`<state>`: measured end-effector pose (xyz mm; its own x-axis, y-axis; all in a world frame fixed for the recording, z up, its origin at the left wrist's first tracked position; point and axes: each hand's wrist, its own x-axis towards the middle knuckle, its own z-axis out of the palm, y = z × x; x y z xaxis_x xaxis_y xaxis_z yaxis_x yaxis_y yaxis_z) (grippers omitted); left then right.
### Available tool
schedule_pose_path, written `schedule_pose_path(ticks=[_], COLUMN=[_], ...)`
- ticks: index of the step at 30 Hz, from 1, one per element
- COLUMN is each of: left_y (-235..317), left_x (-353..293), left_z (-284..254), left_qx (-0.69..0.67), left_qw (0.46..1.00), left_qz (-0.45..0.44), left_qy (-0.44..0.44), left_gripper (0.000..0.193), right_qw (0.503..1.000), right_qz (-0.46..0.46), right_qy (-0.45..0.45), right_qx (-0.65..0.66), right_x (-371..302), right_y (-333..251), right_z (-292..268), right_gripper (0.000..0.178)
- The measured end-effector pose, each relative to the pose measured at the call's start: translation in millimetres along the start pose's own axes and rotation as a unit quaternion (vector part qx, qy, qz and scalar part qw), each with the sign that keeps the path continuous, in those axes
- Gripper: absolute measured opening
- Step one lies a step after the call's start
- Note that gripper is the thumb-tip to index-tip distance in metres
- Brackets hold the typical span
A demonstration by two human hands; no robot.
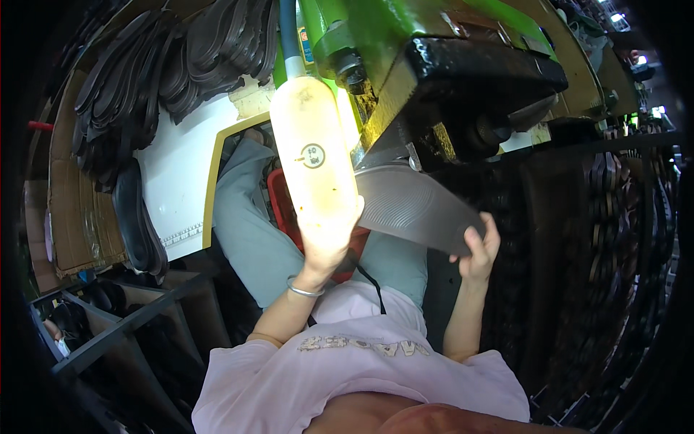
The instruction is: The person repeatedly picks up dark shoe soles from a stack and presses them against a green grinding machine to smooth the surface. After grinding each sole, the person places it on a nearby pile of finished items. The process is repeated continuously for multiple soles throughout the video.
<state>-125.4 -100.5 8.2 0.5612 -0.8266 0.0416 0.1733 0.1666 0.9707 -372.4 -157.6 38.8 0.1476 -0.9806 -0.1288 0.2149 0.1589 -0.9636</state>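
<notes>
A dark grey shoe sole [405, 206] with fine curved lines on its face lies slanted below the head of a green machine [405, 29]. My right hand [478, 249] is closed on its right end, thumb on the upper face. Beside the sole's left edge is my left hand [325, 242], with a metal bangle at the wrist. A bright lamp [311, 137] covers most of its fingers and glare washes out the rest, so its grip on the sole cannot be made out. The sole's far edge passes under the machine head.
Stacks of dark soles [119, 79] fill the left side, next to a white board [177, 181] with a yellow edge. A red container [278, 195] stands between my knees. Divided racks [155, 318] are at lower left, and rows of dark soles [607, 217] line the right.
</notes>
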Motion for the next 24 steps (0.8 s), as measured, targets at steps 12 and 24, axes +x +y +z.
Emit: schedule_pose_path(ticks=[12,24], left_y=[44,19], left_x=[10,-52], left_z=[-60,-121], left_qx=[0.002,0.017], left_qw=[1.000,0.986], left_qz=[-0.018,-0.167], left_qy=[-0.024,0.016], left_gripper=[0.028,0.011], right_qw=[0.981,0.966], right_qz=[-0.052,-0.044], right_qy=[-0.185,-0.249], right_qx=[-0.009,-0.052], right_x=[86,66], right_y=[-6,7], right_z=[69,131], right_gripper=[0.029,0.032])
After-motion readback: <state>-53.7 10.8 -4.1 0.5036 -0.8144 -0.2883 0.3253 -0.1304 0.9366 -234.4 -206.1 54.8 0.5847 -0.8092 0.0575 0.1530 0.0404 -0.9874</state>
